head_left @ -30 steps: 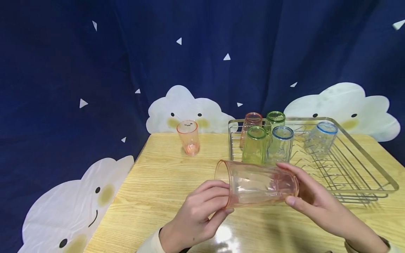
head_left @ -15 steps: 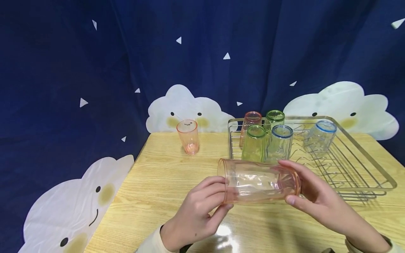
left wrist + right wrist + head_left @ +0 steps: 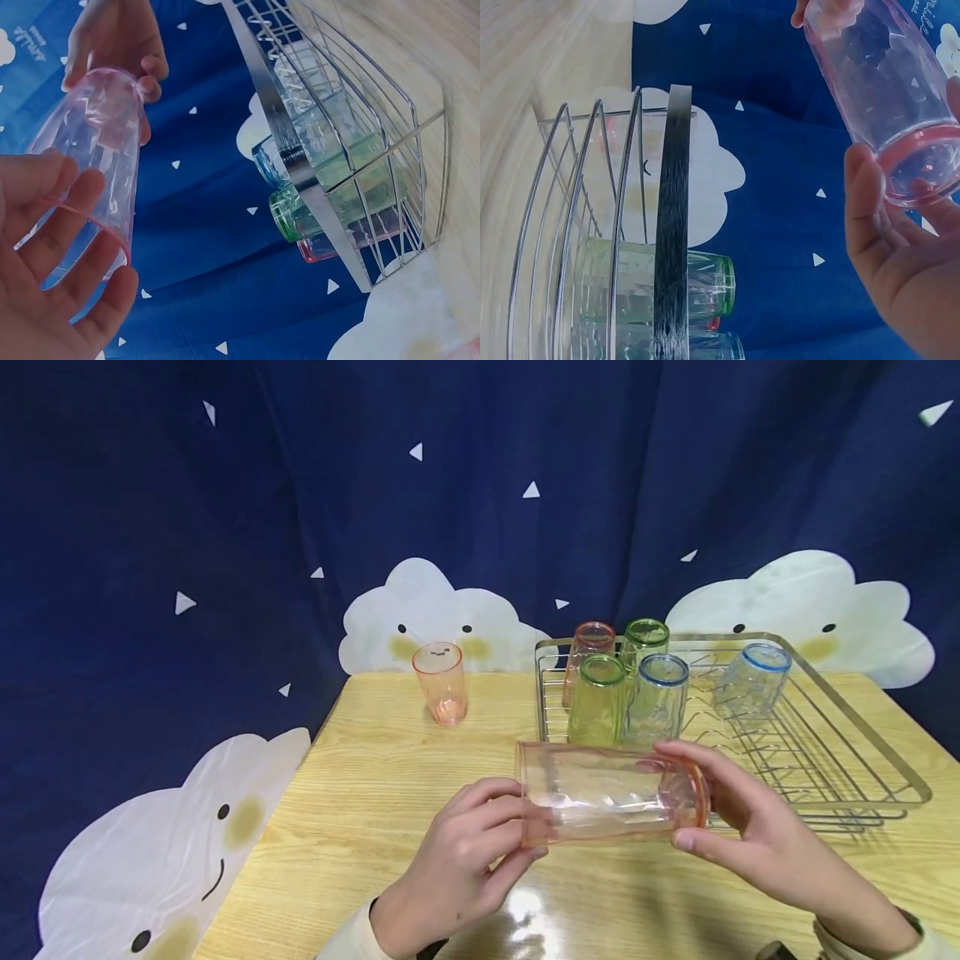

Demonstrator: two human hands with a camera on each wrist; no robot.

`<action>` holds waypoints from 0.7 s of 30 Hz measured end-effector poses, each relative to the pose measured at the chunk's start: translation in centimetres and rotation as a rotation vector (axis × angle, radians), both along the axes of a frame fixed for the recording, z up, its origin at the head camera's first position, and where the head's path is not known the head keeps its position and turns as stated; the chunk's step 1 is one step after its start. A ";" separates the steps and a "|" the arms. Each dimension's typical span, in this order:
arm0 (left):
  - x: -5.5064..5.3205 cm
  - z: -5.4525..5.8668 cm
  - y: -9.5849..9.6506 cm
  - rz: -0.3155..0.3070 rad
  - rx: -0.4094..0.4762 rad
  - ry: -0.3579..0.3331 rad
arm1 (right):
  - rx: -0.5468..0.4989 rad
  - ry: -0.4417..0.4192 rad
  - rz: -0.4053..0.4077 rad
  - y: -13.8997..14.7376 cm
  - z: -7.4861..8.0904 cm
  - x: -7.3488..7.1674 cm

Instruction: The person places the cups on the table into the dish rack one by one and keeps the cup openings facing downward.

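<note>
A clear pink tumbler [image 3: 600,793] lies on its side in the air between my hands, its mouth to the left, in the head view. My left hand [image 3: 472,852] grips the rim, with fingers inside the mouth and the thumb below. My right hand [image 3: 757,835] holds the base end between thumb and fingers. In the left wrist view the tumbler [image 3: 105,150] spans from the left fingers to the right hand [image 3: 124,37]. The right wrist view shows its thick pink base [image 3: 922,157] within the right hand [image 3: 907,240].
A wire dish rack [image 3: 855,727] stands at the right with upside-down tumblers: one pink [image 3: 588,652], two green, a blue one [image 3: 660,693] and another blue one [image 3: 753,681] leaning. An upright pink tumbler [image 3: 442,685] stands at the back left of the wooden table [image 3: 360,768].
The tumbler has turned slightly, so its mouth now appears edge-on in the head view. Both hands keep their hold on it. The whole view has shifted a little.
</note>
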State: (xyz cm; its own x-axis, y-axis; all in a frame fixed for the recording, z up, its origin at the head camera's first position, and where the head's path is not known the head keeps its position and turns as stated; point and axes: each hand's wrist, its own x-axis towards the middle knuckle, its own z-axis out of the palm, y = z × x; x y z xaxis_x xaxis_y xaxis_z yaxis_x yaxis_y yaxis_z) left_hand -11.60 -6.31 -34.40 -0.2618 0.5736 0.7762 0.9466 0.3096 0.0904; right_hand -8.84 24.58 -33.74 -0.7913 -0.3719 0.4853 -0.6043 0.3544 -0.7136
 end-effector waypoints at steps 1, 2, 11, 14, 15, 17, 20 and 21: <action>0.0 0.0 0.0 0.003 0.002 0.003 | -0.001 0.003 -0.006 0.0 0.1 0.0; 0.0 -0.1 0.0 0.004 0.007 0.003 | -0.004 0.005 -0.008 -0.1 0.2 0.0; -0.3 -0.4 -0.4 0.072 0.091 -0.042 | 0.041 0.098 -0.143 -0.5 1.4 0.2; -0.3 -0.5 -0.7 0.087 0.114 -0.079 | 0.021 0.097 -0.186 -0.4 1.6 0.3; -0.4 -0.5 -0.7 0.090 0.116 -0.090 | 0.015 0.097 -0.194 -0.3 1.6 0.3; -0.3 -0.5 -0.8 0.102 0.116 -0.112 | -0.005 0.082 -0.205 -0.2 1.6 0.4; -0.3 -0.5 -0.9 0.112 0.120 -0.131 | -0.030 0.076 -0.210 0.0 1.8 0.4; -0.3 -0.5 -0.9 0.115 0.120 -0.133 | -0.040 0.079 -0.209 0.1 1.9 0.4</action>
State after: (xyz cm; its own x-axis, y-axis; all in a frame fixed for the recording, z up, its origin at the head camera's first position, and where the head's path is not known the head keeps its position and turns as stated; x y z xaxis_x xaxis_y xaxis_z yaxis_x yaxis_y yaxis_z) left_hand -11.92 -7.24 -34.95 -0.4249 0.4396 0.7913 0.8829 0.3941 0.2551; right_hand -8.48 24.69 -31.88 -0.8078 -0.1833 0.5602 -0.5756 0.4502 -0.6827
